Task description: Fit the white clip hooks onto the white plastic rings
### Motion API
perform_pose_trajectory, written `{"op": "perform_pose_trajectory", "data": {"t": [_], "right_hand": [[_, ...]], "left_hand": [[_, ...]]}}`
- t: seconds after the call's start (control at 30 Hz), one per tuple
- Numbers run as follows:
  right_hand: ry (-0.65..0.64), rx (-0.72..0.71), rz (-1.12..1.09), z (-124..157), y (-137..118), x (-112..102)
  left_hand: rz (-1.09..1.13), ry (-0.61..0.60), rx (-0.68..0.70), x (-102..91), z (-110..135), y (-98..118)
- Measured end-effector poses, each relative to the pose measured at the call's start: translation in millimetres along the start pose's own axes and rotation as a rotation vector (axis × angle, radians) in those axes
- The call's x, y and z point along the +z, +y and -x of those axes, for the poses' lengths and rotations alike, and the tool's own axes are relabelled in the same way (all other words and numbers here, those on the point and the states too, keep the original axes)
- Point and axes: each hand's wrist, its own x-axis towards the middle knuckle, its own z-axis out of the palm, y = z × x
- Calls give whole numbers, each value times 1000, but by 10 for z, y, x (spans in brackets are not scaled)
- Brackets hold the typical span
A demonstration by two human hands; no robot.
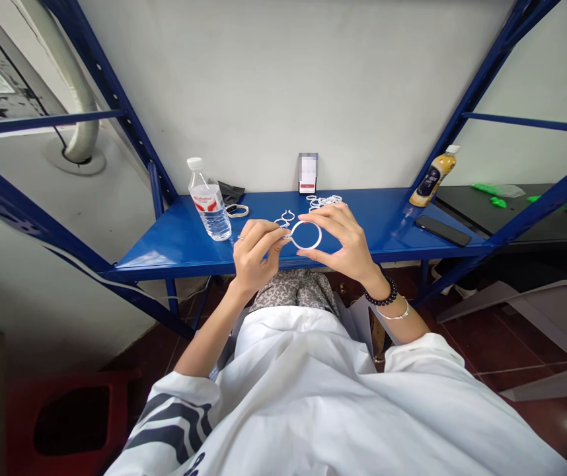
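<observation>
Above the front of the blue table (164, 250), a white plastic ring (320, 237) with a small tab is held between both hands. My left hand (258, 254) pinches the tab at the ring's left side. Thumb and fingers of my right hand (345, 241) curve round the ring's right side, gripping it at top and bottom. Just behind my left fingertips lie a few loose white ring pieces (288, 216). A heap of similar white rings (332, 199) sits behind my right hand, partly hidden by it.
A water bottle (210, 205) and a pale wristband (238, 211) stand left. At the back wall leans a lit phone (308, 173). To the right are a yellow drink bottle (433, 177) and a dark phone (443, 231). Blue posts (135, 132) frame the table.
</observation>
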Motion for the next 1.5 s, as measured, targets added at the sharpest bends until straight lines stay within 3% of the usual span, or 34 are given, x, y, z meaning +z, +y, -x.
{"op": "perform_pose_trajectory", "data": {"t": [0.7,0.9,1.5], "right_hand": [[-23,13,11,2,-10,31],[23,-30,3,-3,-16,34],[-2,-9,2,1,-14,40]], "left_hand": [[-61,20,64,-18,-10,-19],[-78,15,49,-20,-6,-24],[-5,50,83,-15,-4,-31]]}}
